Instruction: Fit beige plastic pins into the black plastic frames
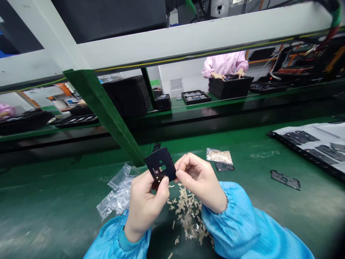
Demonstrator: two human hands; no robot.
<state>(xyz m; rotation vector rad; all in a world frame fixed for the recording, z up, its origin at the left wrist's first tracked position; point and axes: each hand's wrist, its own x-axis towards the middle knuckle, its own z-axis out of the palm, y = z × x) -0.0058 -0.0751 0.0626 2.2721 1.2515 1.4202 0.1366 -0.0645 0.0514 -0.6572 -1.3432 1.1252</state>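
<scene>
A thin black plastic plate [164,172] with small cut-outs and gold-coloured contacts is held up, tilted, over the green bench. My left hand [147,203] grips its lower left part, thumb on the face and fingers behind. At the plate's right edge, the thumb and forefinger of my right hand [198,180] are pinched together on the corner; anything tiny between them is hidden. Below both hands lies a loose scatter of small beige pieces [185,205]. Crumpled clear plastic bags [118,194] lie beside my left hand.
A bag of beige pieces [219,156] partly overlaps a black plate [225,167]. Another plate [285,180] lies farther right, near a white-lined tray [275,133] holding several plates. A green post [107,115] slants ahead. Across the bench, a person in pink [225,64] handles a black box [230,88].
</scene>
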